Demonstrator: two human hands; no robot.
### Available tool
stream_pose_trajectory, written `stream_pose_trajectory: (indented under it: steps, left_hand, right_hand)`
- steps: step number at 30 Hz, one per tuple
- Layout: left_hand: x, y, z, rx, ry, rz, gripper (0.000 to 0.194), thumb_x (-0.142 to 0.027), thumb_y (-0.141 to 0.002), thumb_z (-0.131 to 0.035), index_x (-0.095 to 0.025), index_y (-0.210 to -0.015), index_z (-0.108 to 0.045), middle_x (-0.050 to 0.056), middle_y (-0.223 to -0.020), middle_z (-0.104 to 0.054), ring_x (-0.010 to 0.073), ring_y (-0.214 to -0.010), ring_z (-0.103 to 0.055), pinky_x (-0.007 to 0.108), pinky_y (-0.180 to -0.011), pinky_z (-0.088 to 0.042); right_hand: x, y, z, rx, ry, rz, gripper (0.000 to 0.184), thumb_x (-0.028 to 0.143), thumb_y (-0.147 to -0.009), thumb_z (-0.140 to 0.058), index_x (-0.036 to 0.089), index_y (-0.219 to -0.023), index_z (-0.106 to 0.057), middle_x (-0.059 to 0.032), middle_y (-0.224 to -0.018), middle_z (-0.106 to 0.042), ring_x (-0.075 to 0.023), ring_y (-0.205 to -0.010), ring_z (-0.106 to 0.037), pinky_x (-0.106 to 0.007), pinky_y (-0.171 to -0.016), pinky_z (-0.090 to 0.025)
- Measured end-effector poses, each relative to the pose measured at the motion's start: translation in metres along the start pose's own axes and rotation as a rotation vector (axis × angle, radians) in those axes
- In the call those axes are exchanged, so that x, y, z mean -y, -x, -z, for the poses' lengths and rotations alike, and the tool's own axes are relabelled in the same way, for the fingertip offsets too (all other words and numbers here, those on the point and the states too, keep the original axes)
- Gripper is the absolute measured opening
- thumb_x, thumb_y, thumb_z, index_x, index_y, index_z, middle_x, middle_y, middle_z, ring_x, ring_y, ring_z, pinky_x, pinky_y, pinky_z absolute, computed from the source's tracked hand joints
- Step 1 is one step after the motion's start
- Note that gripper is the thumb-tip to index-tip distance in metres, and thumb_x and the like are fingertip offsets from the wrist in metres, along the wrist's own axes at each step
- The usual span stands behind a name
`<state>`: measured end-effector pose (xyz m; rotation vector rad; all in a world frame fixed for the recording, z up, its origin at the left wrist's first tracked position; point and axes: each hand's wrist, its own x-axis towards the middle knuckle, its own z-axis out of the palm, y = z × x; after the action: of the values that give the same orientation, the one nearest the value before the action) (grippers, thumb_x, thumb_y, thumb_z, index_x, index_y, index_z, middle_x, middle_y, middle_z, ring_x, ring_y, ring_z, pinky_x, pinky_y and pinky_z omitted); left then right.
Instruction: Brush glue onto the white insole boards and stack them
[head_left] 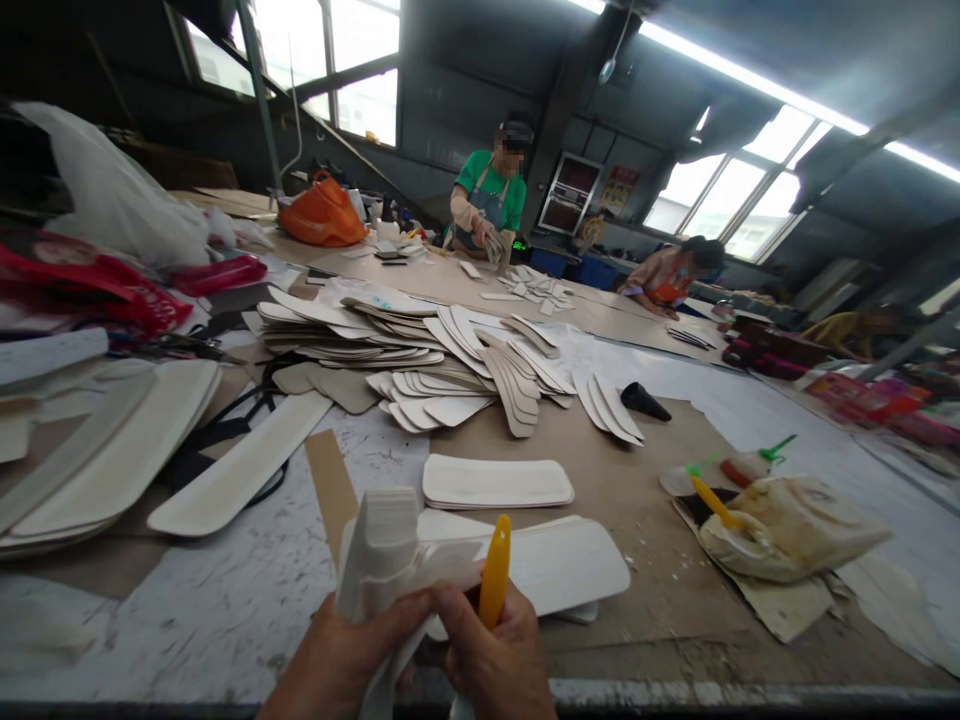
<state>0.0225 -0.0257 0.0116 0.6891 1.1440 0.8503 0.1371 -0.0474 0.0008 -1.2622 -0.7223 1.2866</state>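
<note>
My left hand (341, 645) is closed round a bent whitish strip (386, 540), which stands up in front of it and hangs below it. My right hand (495, 650) is closed too, with a yellow-handled tool (495, 570) upright between its fingers. The tool's other end is hidden in the hand. My right thumb and fingers meet the strip beside my left hand. Just beyond lie flat white pieces with rounded corners (559, 560), and behind those a small stack of similar pieces (499, 482).
Piles of curved pale pieces (420, 350) cover the table's middle. Larger panels (127, 450) lie left. At right are a stained bag (806, 525) with a yellow handle (716, 502), and a green-tipped bottle (750, 465). A co-worker in green (487, 190) stands across the table.
</note>
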Motion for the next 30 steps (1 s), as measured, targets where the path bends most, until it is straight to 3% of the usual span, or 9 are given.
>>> stream_pose_trajectory:
  steps: [3,6,8,12,16,20,26,30]
  left_hand:
    - [-0.001,0.0,-0.006,0.03,0.11,-0.008,0.044,-0.046,-0.048,-0.087,-0.015,-0.079,-0.077,0.001,-0.049,-0.065,0.0078,-0.041,-0.048,0.016,-0.04,-0.039]
    - [-0.004,0.001,-0.011,0.082,0.246,-0.021,0.041,-0.039,-0.047,-0.09,-0.018,-0.08,-0.078,0.005,-0.072,-0.075,0.0194,-0.065,-0.066,0.023,-0.064,-0.055]
    - [-0.006,0.001,-0.013,0.093,0.268,-0.014,0.045,-0.037,-0.047,-0.09,-0.018,-0.086,-0.077,0.007,-0.08,-0.077,0.0254,-0.078,-0.069,0.03,-0.076,-0.056]
    - [-0.003,0.0,-0.011,0.043,0.188,0.0,0.047,-0.04,-0.047,-0.089,-0.015,-0.085,-0.076,0.008,-0.081,-0.077,0.03,-0.082,-0.07,0.034,-0.077,-0.057]
    - [0.007,-0.001,-0.007,0.057,0.058,-0.081,0.05,-0.044,-0.045,-0.088,-0.016,-0.084,-0.075,0.008,-0.08,-0.077,0.0313,-0.082,-0.07,0.036,-0.075,-0.056]
    - [0.018,-0.002,-0.003,0.115,-0.054,-0.1,0.049,-0.046,-0.048,-0.086,-0.019,-0.088,-0.075,0.006,-0.088,-0.077,0.0307,-0.089,-0.068,0.035,-0.083,-0.052]
    - [0.023,-0.004,-0.003,0.109,0.023,-0.068,0.052,-0.051,-0.051,-0.084,-0.019,-0.091,-0.074,0.006,-0.089,-0.077,0.0306,-0.093,-0.067,0.037,-0.089,-0.05]
    - [0.023,0.005,-0.004,0.153,-0.017,-0.042,0.05,-0.051,-0.049,-0.083,-0.019,-0.087,-0.074,0.006,-0.087,-0.076,0.0295,-0.09,-0.066,0.034,-0.086,-0.049]
  right_hand:
    - [-0.005,-0.003,0.004,-0.056,0.069,0.05,0.041,0.059,-0.067,-0.07,0.019,-0.066,-0.059,0.0091,-0.047,-0.033,-0.0074,-0.042,-0.03,-0.02,-0.037,-0.027]
    - [-0.008,-0.005,0.006,-0.102,0.141,0.125,0.041,0.059,-0.069,-0.068,0.018,-0.067,-0.061,0.0083,-0.048,-0.035,-0.0074,-0.042,-0.03,-0.02,-0.038,-0.029]
    - [-0.009,-0.005,0.006,-0.116,0.141,0.145,0.043,0.061,-0.071,-0.066,0.018,-0.068,-0.061,0.008,-0.049,-0.036,-0.0077,-0.043,-0.031,-0.02,-0.038,-0.031]
    - [-0.009,-0.005,0.006,-0.106,0.12,0.098,0.046,0.064,-0.068,-0.067,0.019,-0.067,-0.061,0.0072,-0.05,-0.036,-0.0096,-0.047,-0.037,-0.021,-0.043,-0.036]
    - [-0.001,-0.005,0.012,-0.097,0.14,0.071,0.044,0.062,-0.07,-0.067,0.018,-0.075,-0.065,0.0056,-0.05,-0.039,-0.0124,-0.052,-0.043,-0.023,-0.047,-0.038]
    - [0.013,-0.008,0.021,-0.144,0.115,0.024,0.045,0.062,-0.068,-0.069,0.017,-0.076,-0.065,0.0067,-0.05,-0.038,-0.0092,-0.046,-0.034,-0.022,-0.042,-0.031]
    - [0.012,-0.004,0.016,-0.13,0.052,0.011,0.046,0.06,-0.061,-0.075,0.017,-0.068,-0.06,0.0086,-0.048,-0.036,-0.006,-0.043,-0.026,-0.02,-0.039,-0.023]
    - [0.01,0.002,0.022,-0.145,0.001,0.016,0.046,0.06,-0.066,-0.072,0.016,-0.07,-0.06,0.0085,-0.048,-0.036,-0.0055,-0.043,-0.028,-0.018,-0.04,-0.024]
